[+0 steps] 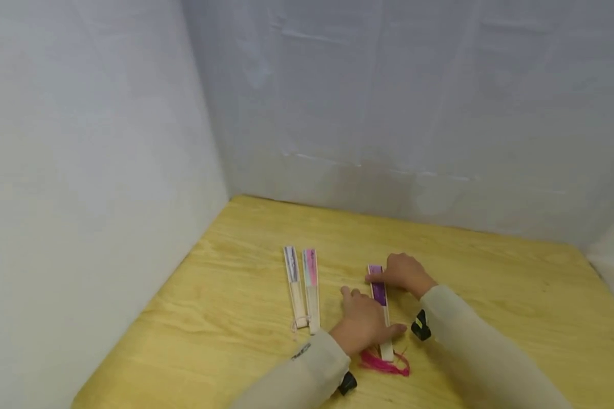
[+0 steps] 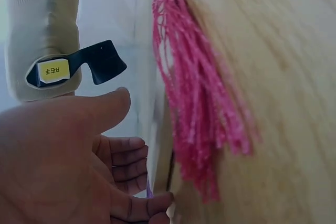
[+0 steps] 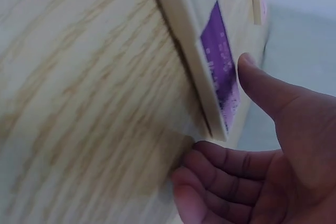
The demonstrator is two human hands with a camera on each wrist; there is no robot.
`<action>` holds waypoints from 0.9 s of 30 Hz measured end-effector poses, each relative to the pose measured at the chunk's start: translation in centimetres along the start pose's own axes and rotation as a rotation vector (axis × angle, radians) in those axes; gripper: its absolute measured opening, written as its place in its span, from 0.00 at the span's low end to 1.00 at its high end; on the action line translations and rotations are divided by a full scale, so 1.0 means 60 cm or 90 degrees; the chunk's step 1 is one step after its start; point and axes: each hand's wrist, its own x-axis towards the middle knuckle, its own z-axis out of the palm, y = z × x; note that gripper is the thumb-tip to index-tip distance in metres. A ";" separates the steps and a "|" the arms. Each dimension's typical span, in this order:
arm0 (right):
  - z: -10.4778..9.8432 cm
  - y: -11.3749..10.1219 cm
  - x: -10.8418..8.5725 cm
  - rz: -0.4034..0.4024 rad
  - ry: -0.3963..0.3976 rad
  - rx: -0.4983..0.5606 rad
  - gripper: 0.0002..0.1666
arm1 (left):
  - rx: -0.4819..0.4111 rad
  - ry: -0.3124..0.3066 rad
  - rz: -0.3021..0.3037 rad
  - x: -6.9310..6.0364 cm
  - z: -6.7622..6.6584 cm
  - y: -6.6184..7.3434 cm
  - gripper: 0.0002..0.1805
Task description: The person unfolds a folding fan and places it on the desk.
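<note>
Purple fan is laid folded on the counter, pointed roughly 12 to 6 in the head view, and bracketed by both hands. Right grip is set at its 1 o'clock, spread: thumb placed to one side of the printed end, fingers loosely curled off the tip. No pinch is shown; contact cannot be told. Left grip is set at 8 o'clock, also spread, thumb extended across the bare ribs; touch cannot be told. Both ends are probably bracketed so the fan can be steadied without being squeezed. Tassel is laid loose at 6 o'clock, likely so the ribs are not propped up. Grey fan and pink fan are placed at 10 o'clock, side by side, printed ends likewise toward 12; matched orientation seems intended. Room for the left grip is given by the gap.
</note>
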 end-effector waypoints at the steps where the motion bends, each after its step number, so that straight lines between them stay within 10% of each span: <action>1: 0.001 0.002 0.000 0.001 0.005 -0.001 0.33 | 0.001 -0.001 0.001 0.000 0.000 0.001 0.48; 27: 0.012 -0.004 0.001 0.029 0.046 0.051 0.24 | -0.057 0.050 0.017 0.004 0.008 -0.004 0.27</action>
